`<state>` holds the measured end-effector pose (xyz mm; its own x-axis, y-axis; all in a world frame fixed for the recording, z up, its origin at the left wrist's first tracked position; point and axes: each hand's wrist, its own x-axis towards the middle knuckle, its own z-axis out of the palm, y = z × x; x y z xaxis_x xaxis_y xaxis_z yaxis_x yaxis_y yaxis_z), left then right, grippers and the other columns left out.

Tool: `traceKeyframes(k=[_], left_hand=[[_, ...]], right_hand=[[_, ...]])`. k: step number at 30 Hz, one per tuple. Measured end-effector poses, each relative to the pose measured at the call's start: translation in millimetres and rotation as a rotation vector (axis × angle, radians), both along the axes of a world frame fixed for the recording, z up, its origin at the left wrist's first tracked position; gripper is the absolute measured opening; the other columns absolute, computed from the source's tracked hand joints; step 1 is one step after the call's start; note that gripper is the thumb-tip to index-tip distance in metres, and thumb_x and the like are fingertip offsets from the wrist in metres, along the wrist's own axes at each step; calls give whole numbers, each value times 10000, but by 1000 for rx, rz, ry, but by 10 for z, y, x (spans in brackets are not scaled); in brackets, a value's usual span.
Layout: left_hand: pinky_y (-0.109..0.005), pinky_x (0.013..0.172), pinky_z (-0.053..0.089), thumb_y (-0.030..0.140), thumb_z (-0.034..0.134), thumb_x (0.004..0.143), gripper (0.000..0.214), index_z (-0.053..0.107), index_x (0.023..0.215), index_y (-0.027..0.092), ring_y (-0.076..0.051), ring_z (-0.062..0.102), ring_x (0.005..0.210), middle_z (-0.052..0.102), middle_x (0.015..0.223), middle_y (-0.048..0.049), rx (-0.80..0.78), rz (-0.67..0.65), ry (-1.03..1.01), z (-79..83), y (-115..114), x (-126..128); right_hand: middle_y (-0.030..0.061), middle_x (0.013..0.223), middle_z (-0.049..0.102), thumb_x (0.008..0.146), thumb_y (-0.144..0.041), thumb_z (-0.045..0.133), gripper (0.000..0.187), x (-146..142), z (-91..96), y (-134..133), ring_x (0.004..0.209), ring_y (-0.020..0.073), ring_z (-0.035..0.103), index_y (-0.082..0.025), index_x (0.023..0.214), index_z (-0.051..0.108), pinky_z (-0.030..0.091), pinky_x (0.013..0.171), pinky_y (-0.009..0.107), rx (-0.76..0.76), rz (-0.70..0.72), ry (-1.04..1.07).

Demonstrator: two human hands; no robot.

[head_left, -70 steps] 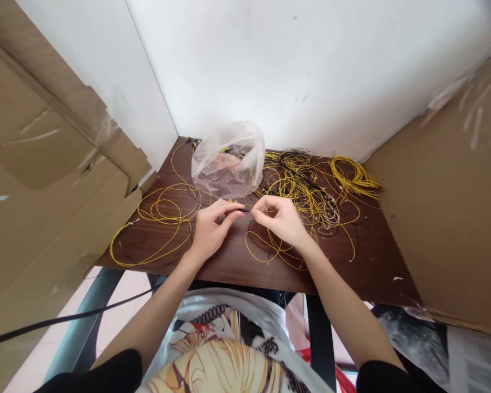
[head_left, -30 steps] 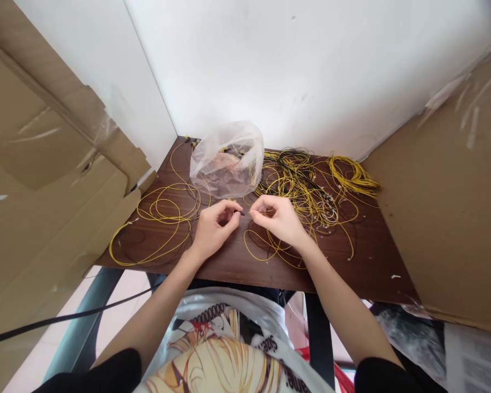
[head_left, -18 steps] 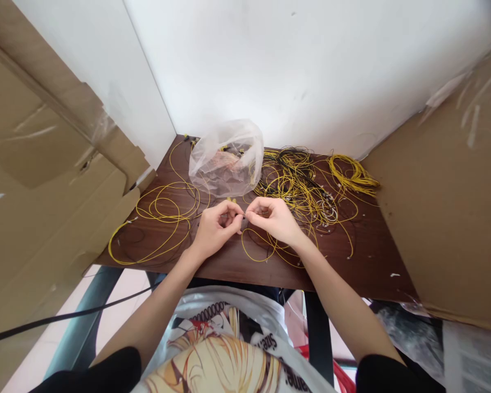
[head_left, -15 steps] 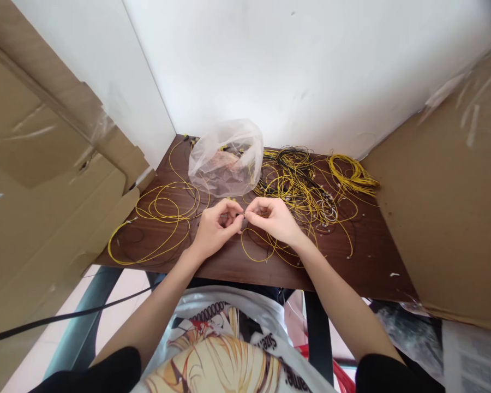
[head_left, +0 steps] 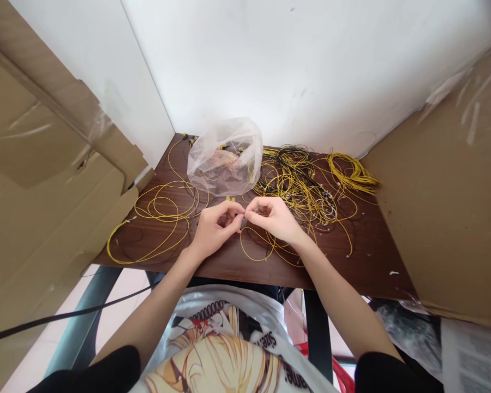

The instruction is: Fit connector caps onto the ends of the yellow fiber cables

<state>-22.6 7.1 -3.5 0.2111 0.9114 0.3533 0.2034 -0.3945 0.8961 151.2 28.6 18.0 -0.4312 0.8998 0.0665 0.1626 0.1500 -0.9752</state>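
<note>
My left hand [head_left: 216, 226] and my right hand [head_left: 273, 219] meet fingertip to fingertip over the front middle of the table. Both are pinched closed around something small and dark, too tiny to name. Just behind them stands a clear plastic bag [head_left: 200, 172], its mouth open, with orange-pink pieces inside. Close to my right hand lies a tangle of yellow and black cables [head_left: 288, 183] with small pale ends. Loose yellow cable loops [head_left: 163, 218] are spread to the left of my left hand. Small yellow pieces [head_left: 229, 198] rest right behind my fingers.
A coiled yellow cable bundle [head_left: 352, 173] lies at the back right of the brown table [head_left: 376, 256]. Cardboard walls [head_left: 445, 207] flank both sides, and a white wall [head_left: 278, 71] rises behind. A white scrap [head_left: 394, 273] is near the right front edge.
Both hands keep their pinch in nearly the same place, the fingertips slightly closer together. The whole view has shifted very slightly.
</note>
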Motion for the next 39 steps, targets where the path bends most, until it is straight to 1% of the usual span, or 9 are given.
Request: traceKeyframes(k=[11, 15, 19, 24, 32, 36, 39], left_hand=[[-178, 487, 413, 189, 594, 807, 56, 634, 826, 155, -78, 536, 492, 582, 583, 20, 119, 35, 126, 7, 2, -14], [-176, 474, 382, 168, 589, 796, 51, 640, 799, 159, -67, 482, 468, 562, 553, 32, 163, 40, 166, 19, 2, -16], [-176, 474, 363, 124, 577, 773, 67, 628, 764, 165, -57, 425, 450, 543, 538, 47, 213, 47, 206, 33, 0, -16], [-180, 489, 369, 116, 578, 765, 65, 623, 752, 161, -56, 440, 457, 534, 549, 48, 220, 80, 171, 34, 0, -14], [-184, 492, 395, 161, 604, 794, 54, 653, 813, 156, -66, 498, 480, 558, 590, 31, 174, 99, 119, 11, 0, -18], [-179, 490, 397, 167, 606, 807, 65, 663, 831, 148, -62, 505, 482, 570, 604, 27, 195, 113, 109, 8, 2, -17], [-177, 506, 404, 161, 602, 816, 87, 675, 860, 145, -60, 509, 489, 587, 615, 24, 232, 125, 134, 13, 5, -18]], right_hand=[[-13, 631, 595, 737, -221, 600, 99, 8, 6, 1, 563, 78, 488, -136, 700, 636, 389, 561, 214, -10, 8, -9], [-12, 624, 591, 735, -224, 605, 103, 9, -1, 7, 557, 75, 483, -134, 700, 640, 388, 557, 214, -9, 18, -17], [-8, 641, 596, 745, -251, 615, 126, 8, -4, 9, 566, 75, 495, -132, 723, 649, 395, 559, 212, -58, 47, -9], [-13, 629, 590, 749, -289, 637, 160, 10, 9, 10, 548, 67, 491, -130, 750, 660, 386, 524, 199, -138, 78, 38], [-11, 630, 596, 749, -290, 638, 152, -10, 6, 7, 533, 68, 482, -139, 737, 654, 387, 521, 208, -112, 21, 64], [-11, 635, 597, 747, -290, 637, 150, -39, 1, -2, 539, 70, 486, -141, 732, 652, 390, 532, 212, -92, -8, 79], [-15, 615, 581, 728, -304, 655, 170, -64, -2, -3, 538, 71, 480, -139, 693, 633, 385, 535, 214, -107, -48, 111]])
